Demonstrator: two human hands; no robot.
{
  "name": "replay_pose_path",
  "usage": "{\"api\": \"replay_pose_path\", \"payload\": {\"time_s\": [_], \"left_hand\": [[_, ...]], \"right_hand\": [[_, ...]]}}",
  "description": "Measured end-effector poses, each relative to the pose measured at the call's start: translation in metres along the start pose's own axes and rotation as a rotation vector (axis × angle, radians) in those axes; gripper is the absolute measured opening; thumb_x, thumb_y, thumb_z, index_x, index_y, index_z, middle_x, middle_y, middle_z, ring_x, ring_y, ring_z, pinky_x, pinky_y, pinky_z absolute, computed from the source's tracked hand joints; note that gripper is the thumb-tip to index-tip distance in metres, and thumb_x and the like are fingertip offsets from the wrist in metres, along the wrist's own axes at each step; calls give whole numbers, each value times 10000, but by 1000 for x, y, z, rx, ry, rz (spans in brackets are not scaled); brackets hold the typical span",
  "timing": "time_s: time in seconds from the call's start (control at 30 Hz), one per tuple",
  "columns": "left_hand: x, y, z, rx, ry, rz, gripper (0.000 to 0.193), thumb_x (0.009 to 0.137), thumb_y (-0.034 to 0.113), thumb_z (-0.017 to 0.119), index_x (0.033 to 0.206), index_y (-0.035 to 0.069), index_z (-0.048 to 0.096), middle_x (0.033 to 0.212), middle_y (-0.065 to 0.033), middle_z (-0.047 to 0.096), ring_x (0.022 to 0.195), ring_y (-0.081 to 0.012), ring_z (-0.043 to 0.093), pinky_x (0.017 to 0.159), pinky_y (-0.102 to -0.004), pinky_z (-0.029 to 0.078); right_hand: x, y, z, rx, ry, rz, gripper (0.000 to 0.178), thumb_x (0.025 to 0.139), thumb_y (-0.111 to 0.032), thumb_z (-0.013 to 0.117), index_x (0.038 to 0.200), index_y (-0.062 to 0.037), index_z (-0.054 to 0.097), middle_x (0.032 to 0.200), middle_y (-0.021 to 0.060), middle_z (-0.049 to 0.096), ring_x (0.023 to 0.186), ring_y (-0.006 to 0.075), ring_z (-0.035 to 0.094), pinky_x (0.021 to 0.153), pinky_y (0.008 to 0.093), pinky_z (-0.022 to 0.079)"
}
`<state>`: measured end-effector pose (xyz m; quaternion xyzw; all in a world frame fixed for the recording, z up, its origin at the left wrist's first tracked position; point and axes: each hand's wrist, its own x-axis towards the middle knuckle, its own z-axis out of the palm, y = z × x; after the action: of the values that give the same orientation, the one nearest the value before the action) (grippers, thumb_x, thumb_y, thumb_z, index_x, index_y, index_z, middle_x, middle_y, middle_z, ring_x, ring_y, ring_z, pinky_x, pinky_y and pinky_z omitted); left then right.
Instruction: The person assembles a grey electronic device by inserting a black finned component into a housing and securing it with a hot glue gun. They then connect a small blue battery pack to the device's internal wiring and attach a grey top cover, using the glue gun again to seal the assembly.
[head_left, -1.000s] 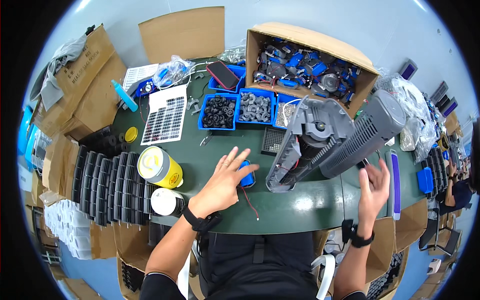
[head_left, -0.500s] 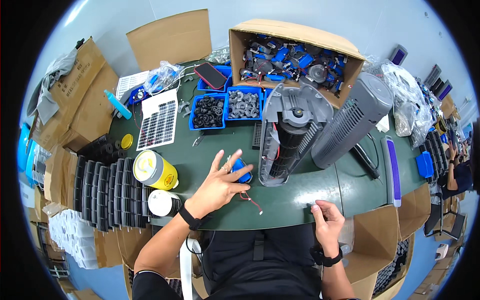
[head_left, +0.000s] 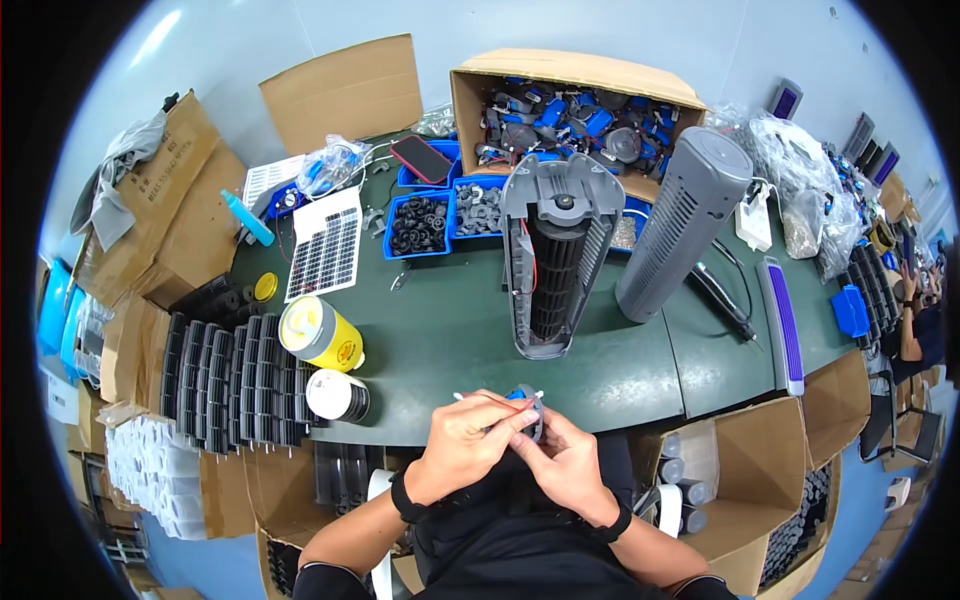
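Note:
Just over the table's front edge, both my hands are together on a small blue and grey motor unit (head_left: 524, 393) with a red wire. My left hand (head_left: 458, 448) is closed, fingertips pinching at the unit's left side, where a small white tip sticks out. From the right, my right hand (head_left: 566, 468) grips the unit with thumb and fingers. Part of the unit is hidden behind my fingers. Beyond my hands stands an open grey tower housing (head_left: 520, 270) with a black cylindrical fan wheel (head_left: 558, 285) inside. To its right is a slotted grey tower cover (head_left: 690, 220).
Blue bins (head_left: 418, 252) of small parts stand behind, near a carton (head_left: 560, 64) of motor units. At left are a yellow canister (head_left: 335, 345), a white-lidded tub (head_left: 332, 394) and stacked black fan wheels (head_left: 228, 385). A power screwdriver (head_left: 722, 300) and purple-fronted panel (head_left: 783, 325) lie right.
My left hand has brought the motor unit from the tabletop toward my body. My right hand has moved left and taken hold of it too. The view has shifted slightly.

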<state>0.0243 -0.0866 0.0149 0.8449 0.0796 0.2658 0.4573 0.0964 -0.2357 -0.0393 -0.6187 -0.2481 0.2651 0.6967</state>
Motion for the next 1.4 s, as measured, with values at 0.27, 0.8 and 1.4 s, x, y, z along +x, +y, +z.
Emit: {"api": "replay_pose_path", "payload": {"time_s": [0.27, 0.8, 1.4], "left_hand": [[-2, 12, 5, 46, 213, -29, 93, 940, 35, 753, 971, -16, 824, 951, -143, 799, 877, -208, 735, 828, -334, 564], [17, 6, -20, -891, -244, -752, 475, 1088, 338, 573, 1351, -47, 662, 1263, -160, 727, 1024, -183, 725, 868, -305, 597], [23, 11, -18, -652, -293, -638, 538, 1129, 402, 373, 1333, -43, 597, 1129, -141, 687, 829, -186, 710, 771, -325, 579]], "right_hand": [[-3, -18, -10, 227, 6, 93, 235, 1032, -49, 677, 1232, 74, 684, 1064, 118, 766, 935, 146, 737, 852, 288, 617], [9, -30, -37, 580, -362, 239, 367, 1058, -102, 638, 1342, 127, 598, 1166, 198, 734, 1031, 294, 753, 938, 460, 646], [-22, -47, -5, -258, 142, -406, 552, 770, 71, 882, 1232, -5, 589, 1034, 141, 680, 912, 231, 723, 793, 333, 632]]}}
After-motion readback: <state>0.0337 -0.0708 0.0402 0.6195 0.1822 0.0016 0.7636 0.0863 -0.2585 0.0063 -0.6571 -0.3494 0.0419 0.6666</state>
